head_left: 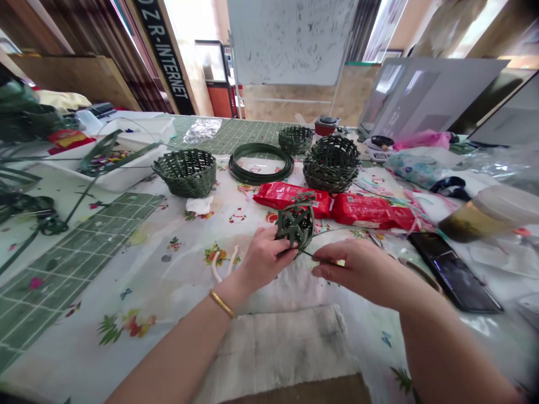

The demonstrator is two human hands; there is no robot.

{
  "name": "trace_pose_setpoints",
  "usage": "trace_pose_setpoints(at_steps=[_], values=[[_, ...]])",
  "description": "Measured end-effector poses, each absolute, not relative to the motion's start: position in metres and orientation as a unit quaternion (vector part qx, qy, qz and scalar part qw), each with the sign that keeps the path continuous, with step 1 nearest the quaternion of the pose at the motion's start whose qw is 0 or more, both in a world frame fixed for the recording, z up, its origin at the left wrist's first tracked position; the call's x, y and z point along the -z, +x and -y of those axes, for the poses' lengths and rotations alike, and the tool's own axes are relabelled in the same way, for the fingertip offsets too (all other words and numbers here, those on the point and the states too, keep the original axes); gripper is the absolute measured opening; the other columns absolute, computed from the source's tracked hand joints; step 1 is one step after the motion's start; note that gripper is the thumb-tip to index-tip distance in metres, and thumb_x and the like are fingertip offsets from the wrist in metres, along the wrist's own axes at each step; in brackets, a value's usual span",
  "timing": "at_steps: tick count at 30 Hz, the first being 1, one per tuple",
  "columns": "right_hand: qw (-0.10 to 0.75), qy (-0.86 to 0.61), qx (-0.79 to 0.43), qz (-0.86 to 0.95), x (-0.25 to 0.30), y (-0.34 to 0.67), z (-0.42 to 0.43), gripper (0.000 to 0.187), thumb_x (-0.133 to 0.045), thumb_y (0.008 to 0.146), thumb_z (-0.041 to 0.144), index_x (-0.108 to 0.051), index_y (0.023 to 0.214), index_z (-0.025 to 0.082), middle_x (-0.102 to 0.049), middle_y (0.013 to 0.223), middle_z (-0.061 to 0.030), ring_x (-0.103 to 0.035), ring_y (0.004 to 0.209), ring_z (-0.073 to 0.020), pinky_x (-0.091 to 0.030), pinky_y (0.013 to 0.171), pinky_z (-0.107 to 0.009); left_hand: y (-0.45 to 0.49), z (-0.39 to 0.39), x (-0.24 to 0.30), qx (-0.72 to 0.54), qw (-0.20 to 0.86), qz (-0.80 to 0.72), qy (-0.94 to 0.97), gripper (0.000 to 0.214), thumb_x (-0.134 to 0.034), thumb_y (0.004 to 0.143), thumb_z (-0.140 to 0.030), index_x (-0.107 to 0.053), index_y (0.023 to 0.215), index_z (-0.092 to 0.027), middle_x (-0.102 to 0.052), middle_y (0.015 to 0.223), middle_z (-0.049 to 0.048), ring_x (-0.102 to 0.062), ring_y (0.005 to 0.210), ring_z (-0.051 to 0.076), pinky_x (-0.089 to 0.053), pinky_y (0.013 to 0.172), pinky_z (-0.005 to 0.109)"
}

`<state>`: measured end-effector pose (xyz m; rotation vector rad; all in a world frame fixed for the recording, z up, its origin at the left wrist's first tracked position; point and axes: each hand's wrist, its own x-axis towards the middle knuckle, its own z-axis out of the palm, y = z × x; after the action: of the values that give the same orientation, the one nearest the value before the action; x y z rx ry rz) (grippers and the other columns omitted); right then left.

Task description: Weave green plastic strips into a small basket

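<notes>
In the middle of the head view, a small dark green woven basket is held off the table on its side, with loose strips at its rim. My left hand grips its lower left edge, thumb and fingers closed on the weave. A thin green strip runs from the basket to my right hand, which pinches it between thumb and fingers. Part of the basket is hidden behind my left fingers. Below both hands lies a greyish cloth.
Behind my hands lie red packets, a coil of green strip, a finished-looking basket and stacked baskets. To the right are a phone and a cup of brownish liquid; a white tray stands left.
</notes>
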<state>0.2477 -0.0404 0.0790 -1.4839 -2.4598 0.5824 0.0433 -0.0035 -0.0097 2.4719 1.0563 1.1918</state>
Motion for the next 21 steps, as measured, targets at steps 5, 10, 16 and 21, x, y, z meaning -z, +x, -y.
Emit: trace_pose_setpoints(at_steps=[5, 10, 16, 21], values=[[0.173, -0.483, 0.007, 0.858, -0.07, 0.248, 0.034, 0.016, -0.054, 0.084, 0.022, -0.07, 0.084, 0.024, -0.069, 0.086, -0.0056, -0.06, 0.082, -0.0219, -0.041, 0.076, -0.036, 0.041, 0.003, 0.009, -0.407, 0.12, -0.363, 0.829, 0.009, -0.062, 0.078, -0.024, -0.069, 0.081, -0.019, -0.068, 0.091, 0.0075, -0.062, 0.084, 0.02, -0.045, 0.077, 0.036], [0.221, -0.439, -0.004, 0.871, -0.049, 0.246, 0.02, 0.016, -0.058, 0.083, 0.025, -0.067, 0.095, 0.023, -0.067, 0.099, -0.0076, -0.061, 0.09, -0.0228, -0.044, 0.079, -0.036, 0.038, 0.0, 0.007, -0.422, 0.144, -0.365, 0.818, 0.011, -0.064, 0.076, -0.021, -0.069, 0.085, -0.019, -0.067, 0.093, 0.0076, -0.062, 0.087, 0.021, -0.048, 0.076, 0.035], [0.27, -0.459, -0.123, 0.837, -0.027, 0.243, 0.009, 0.015, -0.059, 0.082, 0.031, -0.071, 0.09, 0.024, -0.069, 0.086, -0.0044, -0.063, 0.072, -0.0173, -0.044, 0.061, -0.026, 0.033, -0.004, 0.011, -0.442, 0.241, -0.322, 0.802, 0.014, -0.063, 0.076, -0.017, -0.07, 0.089, -0.019, -0.063, 0.097, 0.0085, -0.06, 0.094, 0.02, -0.051, 0.084, 0.035], [0.333, -0.423, -0.245, 0.807, -0.01, 0.255, -0.003, 0.02, -0.068, 0.074, 0.04, -0.072, 0.084, 0.023, -0.068, 0.072, -0.002, -0.06, 0.061, -0.0148, -0.045, 0.058, -0.025, 0.029, -0.009, 0.016, -0.462, 0.233, -0.275, 0.81, 0.023, -0.063, 0.077, -0.014, -0.068, 0.099, -0.02, -0.06, 0.103, 0.0086, -0.057, 0.1, 0.019, -0.05, 0.088, 0.036]])
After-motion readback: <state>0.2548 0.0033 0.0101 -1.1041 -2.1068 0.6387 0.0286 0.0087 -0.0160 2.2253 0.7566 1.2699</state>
